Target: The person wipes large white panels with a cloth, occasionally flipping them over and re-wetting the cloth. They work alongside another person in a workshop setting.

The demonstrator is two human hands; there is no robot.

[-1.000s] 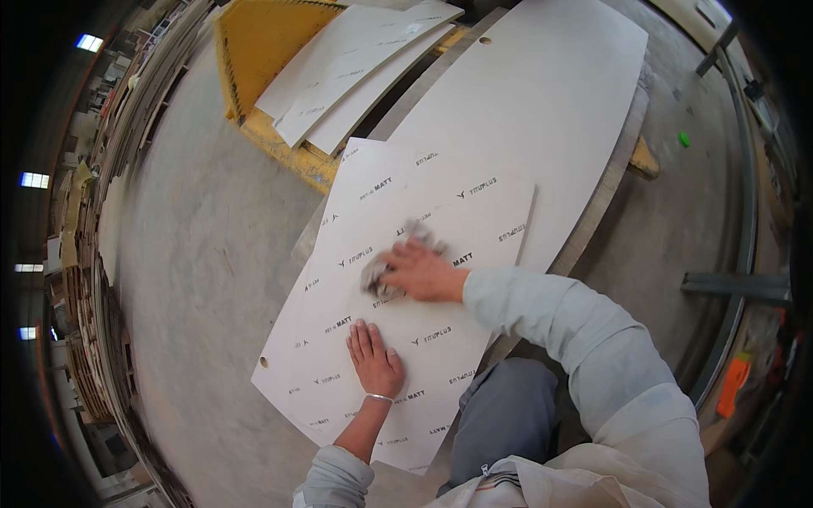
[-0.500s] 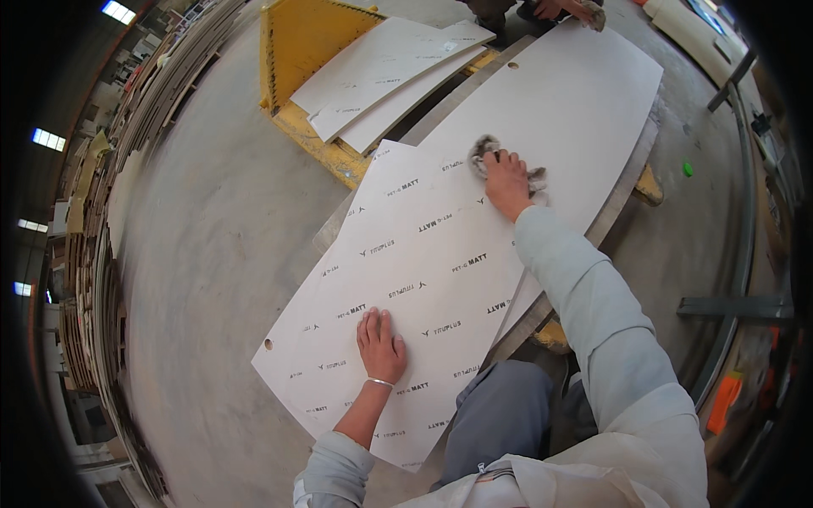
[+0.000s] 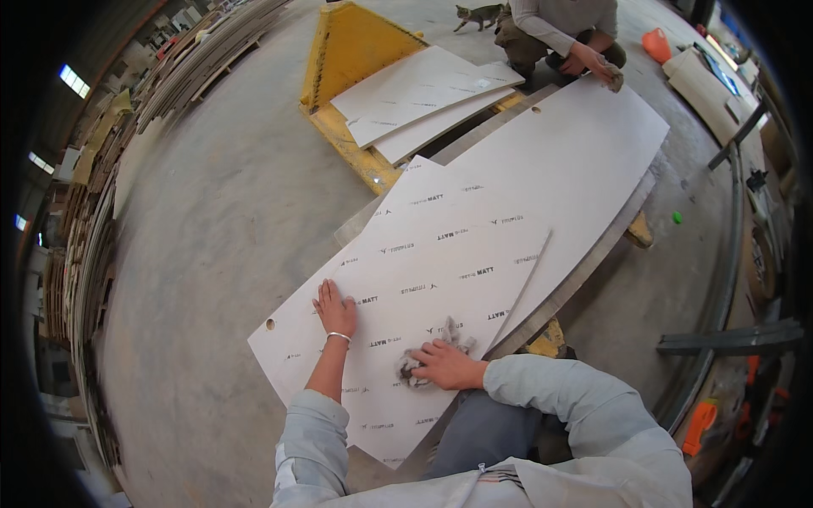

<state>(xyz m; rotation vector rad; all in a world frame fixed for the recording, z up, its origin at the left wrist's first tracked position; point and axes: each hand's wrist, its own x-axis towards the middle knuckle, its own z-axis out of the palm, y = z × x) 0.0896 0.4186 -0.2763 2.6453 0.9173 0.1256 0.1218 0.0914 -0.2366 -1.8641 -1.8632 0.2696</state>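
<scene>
A white board with printed film lies before me on top of a larger white board. My right hand grips a crumpled grey rag and presses it on the printed board near its right edge. To the left, my left hand lies flat on the same board with fingers stretched, holding nothing. A round hole shows at the board's left corner.
Across the boards a crouching person holds a rag at the far end. A yellow pallet truck carries more white boards. Behind it walks a cat. Stacked sheets line the left; a metal frame stands at right.
My right hand has drawn the rag from the board's far part back toward me. My left hand has slid a little up and left. The view now takes in more of the other person.
</scene>
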